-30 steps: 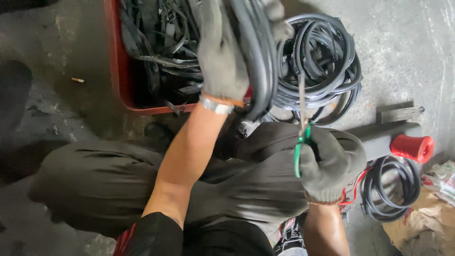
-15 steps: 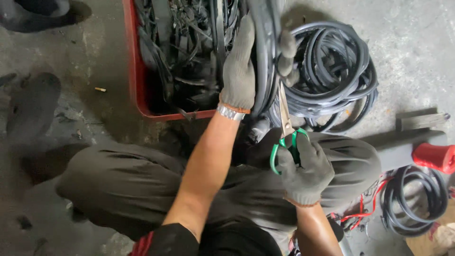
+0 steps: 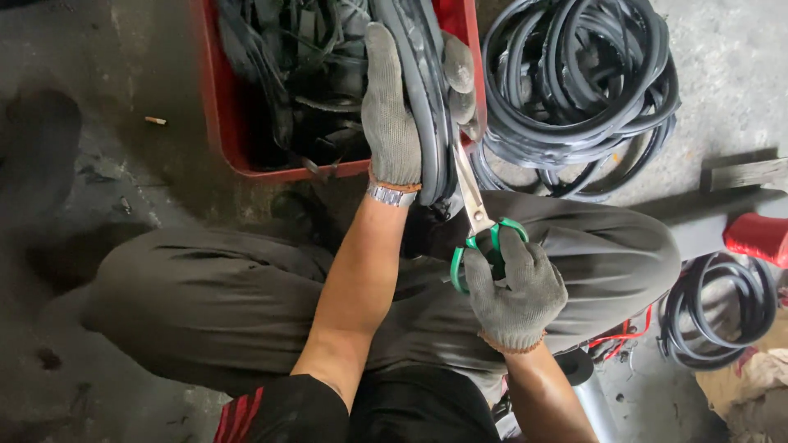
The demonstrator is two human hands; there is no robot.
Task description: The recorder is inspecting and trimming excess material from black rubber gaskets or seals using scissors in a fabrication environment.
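My left hand (image 3: 396, 115), in a grey knit glove with a metal wristwatch, grips a bundle of black rubber strips (image 3: 427, 90) over the red crate (image 3: 220, 123). My right hand (image 3: 513, 287), also gloved, holds green-handled scissors (image 3: 474, 215). Their blades point up at the bundle, just below my left fingers. Both hands work above my crouched knees in dark grey trousers.
The red crate holds several tangled black rubber pieces. A large coil of black rubber strip (image 3: 579, 90) lies right of it on the concrete floor. A smaller black coil (image 3: 714, 312) and a red object (image 3: 759, 238) lie at the right edge.
The view has shifted, so crate and coils sit further right and higher. My right hand has raised the scissors closer to the bundle held by my left hand.
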